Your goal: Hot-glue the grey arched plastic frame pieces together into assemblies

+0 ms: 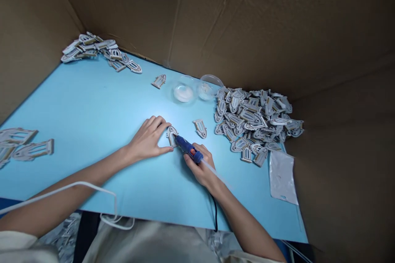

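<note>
My right hand [202,164] is wrapped round a blue hot glue gun [188,148], with a translucent glue stick [214,172] projecting from its back. The gun's nozzle meets a small arched, window-shaped piece [171,134] lying on the light blue table [101,119]. At that piece's left side, my left hand [151,137] steadies it, the index fingertip at its top and the thumb at its lower end. A similar loose piece [200,128] lies to the right of the gun's tip. Any glue under the nozzle is too small to make out.
A large heap of arched pieces [253,119] lies right, a smaller heap [89,47] back left, larger pieces [33,150] at the left edge. Two clear plastic dishes [184,90] stand near the cardboard wall [197,20]. A white bag [282,176] and white cable [83,183] also show.
</note>
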Action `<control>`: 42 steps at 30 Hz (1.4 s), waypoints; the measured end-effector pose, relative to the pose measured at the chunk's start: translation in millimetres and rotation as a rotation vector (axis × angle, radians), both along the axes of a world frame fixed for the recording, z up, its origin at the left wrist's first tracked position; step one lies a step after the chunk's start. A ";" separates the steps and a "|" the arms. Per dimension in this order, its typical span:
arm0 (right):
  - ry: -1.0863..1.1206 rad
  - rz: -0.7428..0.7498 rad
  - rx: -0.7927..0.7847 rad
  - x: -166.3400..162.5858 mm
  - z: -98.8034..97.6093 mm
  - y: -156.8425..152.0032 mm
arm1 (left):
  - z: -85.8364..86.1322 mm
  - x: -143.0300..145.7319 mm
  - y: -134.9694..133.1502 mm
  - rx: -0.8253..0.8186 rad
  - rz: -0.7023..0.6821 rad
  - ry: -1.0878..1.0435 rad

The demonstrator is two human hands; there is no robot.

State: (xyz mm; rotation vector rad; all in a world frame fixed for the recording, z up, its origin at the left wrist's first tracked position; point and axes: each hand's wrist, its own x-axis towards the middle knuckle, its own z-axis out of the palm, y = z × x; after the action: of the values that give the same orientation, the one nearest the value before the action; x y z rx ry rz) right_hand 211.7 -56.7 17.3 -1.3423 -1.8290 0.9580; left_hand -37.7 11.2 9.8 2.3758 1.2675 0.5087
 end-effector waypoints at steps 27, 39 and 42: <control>-0.270 0.033 0.146 -4.5 -1.5 3.1 | -2.1 1.6 0.9 -0.021 0.012 -0.016; -0.280 0.025 0.159 -4.6 -2.4 3.1 | -3.0 0.7 1.4 -0.023 0.008 -0.021; -0.283 0.025 0.157 -5.0 -1.5 3.4 | -3.4 0.5 1.5 -0.019 0.004 -0.017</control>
State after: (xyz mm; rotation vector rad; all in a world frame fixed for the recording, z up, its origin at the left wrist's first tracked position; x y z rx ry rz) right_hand 206.7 -53.3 15.8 -1.4152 -2.0885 0.6454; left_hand -37.2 12.7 6.4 2.3486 1.2651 0.5140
